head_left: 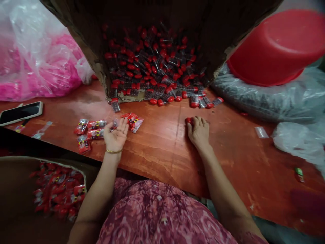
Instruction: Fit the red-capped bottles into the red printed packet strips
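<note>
My left hand (pixel 116 136) is turned palm up with its fingers stretched out and nothing lying on the palm. Beside and partly behind it are several red printed packets (pixel 96 124) with clear ends. Just past its fingertips lies a flat red printed wrapper (pixel 134 122). My right hand (pixel 199 134) rests palm down on the table, its fingers curled over a small red-capped container (pixel 188 120). Only the red end of that container shows; the hand hides the rest.
A tipped cardboard box (pixel 101 76) spills many clear red-capped containers (pixel 162 89) onto the wooden table (pixel 157 145). A phone (pixel 21 113) lies left. Below the edge, an open carton holds red packets (pixel 57 189). A red tub (pixel 274 47) sits on a stuffed plastic bag (pixel 248 96) at right.
</note>
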`<action>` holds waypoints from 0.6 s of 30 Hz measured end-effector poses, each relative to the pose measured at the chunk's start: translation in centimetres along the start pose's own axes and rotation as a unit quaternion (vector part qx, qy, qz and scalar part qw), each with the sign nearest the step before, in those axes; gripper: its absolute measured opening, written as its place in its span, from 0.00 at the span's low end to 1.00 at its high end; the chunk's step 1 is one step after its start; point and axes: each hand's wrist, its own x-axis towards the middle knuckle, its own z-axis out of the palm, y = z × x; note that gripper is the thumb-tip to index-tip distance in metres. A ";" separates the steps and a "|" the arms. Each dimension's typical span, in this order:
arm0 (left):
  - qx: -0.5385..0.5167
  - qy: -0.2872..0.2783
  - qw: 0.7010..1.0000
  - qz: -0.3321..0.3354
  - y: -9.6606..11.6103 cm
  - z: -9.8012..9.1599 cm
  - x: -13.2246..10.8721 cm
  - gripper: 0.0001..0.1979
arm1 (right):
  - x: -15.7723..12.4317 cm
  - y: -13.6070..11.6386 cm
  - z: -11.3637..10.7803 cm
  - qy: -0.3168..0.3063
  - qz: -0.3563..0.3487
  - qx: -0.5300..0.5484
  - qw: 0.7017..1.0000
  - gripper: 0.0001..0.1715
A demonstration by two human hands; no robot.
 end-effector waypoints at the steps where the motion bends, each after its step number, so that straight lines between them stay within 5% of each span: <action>1: 0.035 0.001 0.999 -0.024 -0.3 0.2 -0.2 0.09 | -0.7 -0.1 0.2 0.000 -0.019 0.005 1.000 0.23; 6: 0.150 0.029 0.988 -0.003 -1.6 0.5 -1.5 0.11 | -3.4 -0.9 0.2 0.023 -0.051 0.024 0.998 0.24; 12: 0.188 0.011 0.982 0.023 -2.1 0.4 -1.8 0.16 | -3.4 -0.9 0.4 0.034 -0.043 0.020 0.998 0.24; 15: 0.241 -0.007 0.956 0.169 -3.1 0.6 -0.7 0.15 | -3.4 -0.8 0.6 0.041 -0.042 0.019 0.998 0.24; 18: 0.379 -0.027 0.847 0.371 -3.8 1.0 0.9 0.21 | -3.5 -0.7 0.7 0.048 -0.045 0.022 0.998 0.24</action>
